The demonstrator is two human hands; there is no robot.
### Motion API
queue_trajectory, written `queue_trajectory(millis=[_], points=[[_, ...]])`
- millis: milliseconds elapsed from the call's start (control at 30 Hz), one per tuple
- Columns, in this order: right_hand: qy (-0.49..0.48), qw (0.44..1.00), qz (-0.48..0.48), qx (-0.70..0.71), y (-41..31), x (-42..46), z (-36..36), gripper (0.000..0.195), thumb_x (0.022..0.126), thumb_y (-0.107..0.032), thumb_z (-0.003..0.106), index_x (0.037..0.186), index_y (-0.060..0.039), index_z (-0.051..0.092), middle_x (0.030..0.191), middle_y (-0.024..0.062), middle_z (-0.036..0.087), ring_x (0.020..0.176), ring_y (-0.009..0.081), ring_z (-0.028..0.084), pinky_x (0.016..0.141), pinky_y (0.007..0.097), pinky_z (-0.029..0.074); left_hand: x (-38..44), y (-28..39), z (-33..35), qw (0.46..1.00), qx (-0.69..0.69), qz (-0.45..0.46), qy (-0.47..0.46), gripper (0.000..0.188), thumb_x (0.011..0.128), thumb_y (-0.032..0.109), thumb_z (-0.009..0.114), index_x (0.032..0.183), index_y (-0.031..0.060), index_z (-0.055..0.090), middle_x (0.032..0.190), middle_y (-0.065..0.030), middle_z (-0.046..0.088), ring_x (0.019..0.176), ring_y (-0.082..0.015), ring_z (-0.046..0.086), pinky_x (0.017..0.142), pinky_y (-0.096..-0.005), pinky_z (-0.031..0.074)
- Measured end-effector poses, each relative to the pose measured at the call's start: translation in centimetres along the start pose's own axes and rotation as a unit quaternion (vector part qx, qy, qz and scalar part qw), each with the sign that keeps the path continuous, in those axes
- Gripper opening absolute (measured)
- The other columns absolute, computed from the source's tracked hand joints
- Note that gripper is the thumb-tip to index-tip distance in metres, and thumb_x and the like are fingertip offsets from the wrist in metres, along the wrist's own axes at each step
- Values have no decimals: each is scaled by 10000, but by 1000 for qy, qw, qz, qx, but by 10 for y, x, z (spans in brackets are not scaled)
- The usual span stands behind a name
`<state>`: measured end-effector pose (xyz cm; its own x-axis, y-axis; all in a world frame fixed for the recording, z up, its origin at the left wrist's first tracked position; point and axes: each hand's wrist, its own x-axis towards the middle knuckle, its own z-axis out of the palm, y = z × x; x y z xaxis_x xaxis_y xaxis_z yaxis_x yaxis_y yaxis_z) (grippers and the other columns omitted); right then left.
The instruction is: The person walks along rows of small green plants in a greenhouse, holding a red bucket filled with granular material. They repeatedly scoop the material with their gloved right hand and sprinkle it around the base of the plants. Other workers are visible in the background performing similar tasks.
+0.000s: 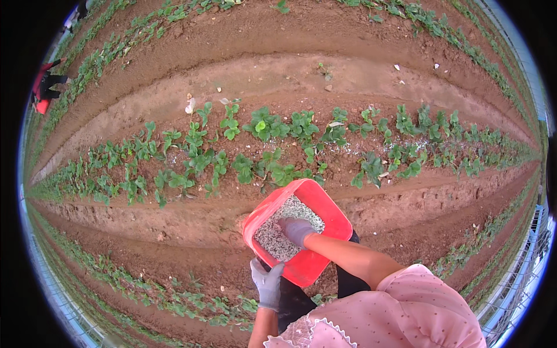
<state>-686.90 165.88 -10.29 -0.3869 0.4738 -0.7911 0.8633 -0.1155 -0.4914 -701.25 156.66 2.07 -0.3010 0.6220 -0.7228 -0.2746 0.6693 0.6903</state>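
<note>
A red square plastic bucket (335,217) is tilted in front of my body and partly filled with grey-white granules (278,243). Gloved in grey, my left hand (267,280) grips the bucket's near left rim. My right hand (296,230), in a matching glove, reaches inside with its fingers sunk in the granules; whether they are closed around any is hidden. Just beyond the bucket runs a raised soil bed with low leafy green plants (265,124), where white granules (343,149) lie scattered on the soil between them.
Bare soil furrows (174,226) flank the bed. More plant rows (174,300) lie on the near side and on the far side (439,26). A person in red and black (45,82) is at the far left beside a red container (42,106). Greenhouse framing (518,278) curves along the right edge.
</note>
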Motion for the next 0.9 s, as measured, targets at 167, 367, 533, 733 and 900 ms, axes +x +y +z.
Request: queue_trajectory(millis=[167,367,533,733,900], points=[[13,986,-163,-30,41,-25,-7,236,917,-221,500,1079,-95,616,1044,153,661,933,354,649,783,440,524,-10,-11,24,1000,17,-2,-22,529,649,-32,758,1090,27,472,1026,-73,594,910,-164,592,805,-310,499],[-55,919,-205,333,31,-68,-66,199,921,-201,572,1075,-96,642,773,28,615,600,144,553,557,305,461,-14,-29,-6,995,95,-13,42,577,622,98,821,1079,-4,486,1020,-103,613,886,-174,604,788,-311,498],[11,865,-105,491,38,-57,-157,156,932,-188,576,971,-77,679,674,-34,560,557,32,468,483,207,361,-28,-32,-60,978,147,11,146,562,610,183,838,1034,-17,528,960,-105,638,855,-169,609,782,-318,505],[157,983,19,92,143,95,-175,153,854,-166,608,880,-44,697,742,94,671,653,243,602,632,354,499,-64,-22,-144,972,62,10,227,511,640,18,785,1061,-2,498,983,-98,631,844,-171,623,770,-307,525],[111,925,22,-362,168,211,-153,186,851,-145,583,970,-64,702,946,183,695,915,358,658,790,401,531,-69,-20,-212,957,-88,0,277,433,684,-20,706,1055,4,483,998,-93,624,862,-175,623,753,-300,514]])
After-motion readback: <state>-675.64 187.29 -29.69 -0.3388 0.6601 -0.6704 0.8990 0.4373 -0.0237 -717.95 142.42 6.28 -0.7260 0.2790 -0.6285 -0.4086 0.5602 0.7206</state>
